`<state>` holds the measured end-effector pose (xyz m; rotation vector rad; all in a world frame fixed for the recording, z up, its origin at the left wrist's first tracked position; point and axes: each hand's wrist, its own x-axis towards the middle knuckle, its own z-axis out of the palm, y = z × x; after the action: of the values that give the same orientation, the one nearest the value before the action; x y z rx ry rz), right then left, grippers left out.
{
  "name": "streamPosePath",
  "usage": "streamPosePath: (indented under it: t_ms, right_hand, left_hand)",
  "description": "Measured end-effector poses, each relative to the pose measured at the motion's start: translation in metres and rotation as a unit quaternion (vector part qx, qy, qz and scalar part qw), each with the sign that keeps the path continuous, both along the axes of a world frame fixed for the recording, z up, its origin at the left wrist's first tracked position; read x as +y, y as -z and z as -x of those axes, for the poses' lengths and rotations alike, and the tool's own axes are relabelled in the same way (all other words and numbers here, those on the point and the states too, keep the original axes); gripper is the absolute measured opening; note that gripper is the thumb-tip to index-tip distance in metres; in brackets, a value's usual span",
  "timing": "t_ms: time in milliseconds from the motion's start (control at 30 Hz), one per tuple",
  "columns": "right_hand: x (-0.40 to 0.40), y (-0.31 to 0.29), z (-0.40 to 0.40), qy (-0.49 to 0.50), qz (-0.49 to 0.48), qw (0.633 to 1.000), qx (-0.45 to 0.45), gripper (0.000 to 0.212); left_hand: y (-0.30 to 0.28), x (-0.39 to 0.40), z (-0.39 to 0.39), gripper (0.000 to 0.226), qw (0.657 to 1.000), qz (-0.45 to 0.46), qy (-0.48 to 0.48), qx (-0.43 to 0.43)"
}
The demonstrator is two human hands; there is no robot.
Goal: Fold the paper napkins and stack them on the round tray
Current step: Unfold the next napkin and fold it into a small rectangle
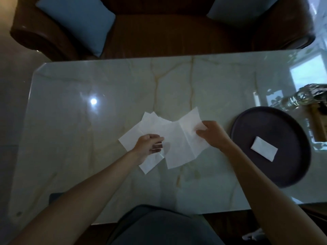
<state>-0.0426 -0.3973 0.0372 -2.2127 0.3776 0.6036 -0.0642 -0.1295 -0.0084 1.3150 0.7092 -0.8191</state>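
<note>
An unfolded white paper napkin (180, 138) is held just above the marble table, creased down its middle. My left hand (149, 146) pinches its left edge and my right hand (211, 133) pinches its right edge. Under and to the left of it lie several more flat napkins (134, 137), fanned out on the table. A dark round tray (283, 165) sits at the right with one folded napkin (264, 148) lying near its middle.
The marble table (106, 103) is glossy with reflections. A glass object (300, 99) and a wooden block (320, 124) stand beyond the tray at the right edge. A brown sofa (159, 32) with blue cushions lies past the far edge.
</note>
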Motion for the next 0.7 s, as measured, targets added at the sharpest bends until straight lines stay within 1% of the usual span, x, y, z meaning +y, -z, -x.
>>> streamPosePath:
  t_ms: [33,100,167,200,300,333,367,433,500,533,567,633,700]
  right_hand:
    - [-0.001,-0.013,-0.006,-0.027,-0.004,1.0,-0.009,0.011]
    - [-0.002,-0.037,-0.018,-0.08,-0.004,0.997,-0.02,0.008]
    - [-0.002,-0.062,-0.027,-0.138,0.004,0.99,-0.033,0.003]
    - [-0.002,-0.074,-0.03,-0.167,0.004,0.985,-0.033,0.002]
    - [-0.001,-0.114,-0.038,-0.234,-0.025,0.972,-0.007,0.006]
    - [-0.003,-0.124,-0.04,-0.245,-0.036,0.969,0.004,0.007]
    - [-0.005,-0.134,-0.041,-0.253,-0.05,0.966,0.015,0.008]
    - [-0.009,-0.147,-0.043,-0.26,-0.078,0.962,0.03,0.009]
    - [-0.015,-0.153,-0.045,-0.248,-0.107,0.962,0.035,0.012]
    - [-0.018,-0.152,-0.044,-0.224,-0.127,0.966,0.033,0.013]
    - [-0.021,-0.151,-0.041,-0.187,-0.157,0.969,0.027,0.015]
    - [-0.028,-0.136,-0.034,-0.062,-0.239,0.969,0.017,0.024]
    - [-0.037,-0.109,-0.023,0.077,-0.306,0.948,0.035,0.04]
  left_hand:
    - [-0.004,0.005,-0.005,0.053,1.0,0.0,0.006,-0.01]
    - [-0.013,0.013,-0.016,0.085,0.996,-0.043,0.054,-0.056]
    - [-0.029,0.014,-0.027,0.099,0.98,-0.088,0.126,-0.126]
    - [-0.036,0.011,-0.034,0.104,0.97,-0.089,0.16,-0.159]
    - [-0.06,-0.003,-0.052,0.12,0.938,-0.063,0.258,-0.223]
    - [-0.068,-0.008,-0.057,0.119,0.928,-0.051,0.283,-0.237]
    - [-0.076,-0.012,-0.061,0.112,0.92,-0.036,0.301,-0.248]
    - [-0.091,-0.021,-0.065,0.082,0.914,0.008,0.319,-0.25]
    - [-0.099,-0.028,-0.063,0.054,0.921,0.038,0.311,-0.23]
    - [-0.099,-0.03,-0.061,0.046,0.926,0.041,0.299,-0.227]
    - [-0.099,-0.031,-0.058,0.041,0.932,0.041,0.282,-0.223]
    - [-0.097,-0.032,-0.051,0.033,0.947,0.04,0.245,-0.202]
    - [-0.095,-0.032,-0.045,0.02,0.962,0.055,0.201,-0.177]
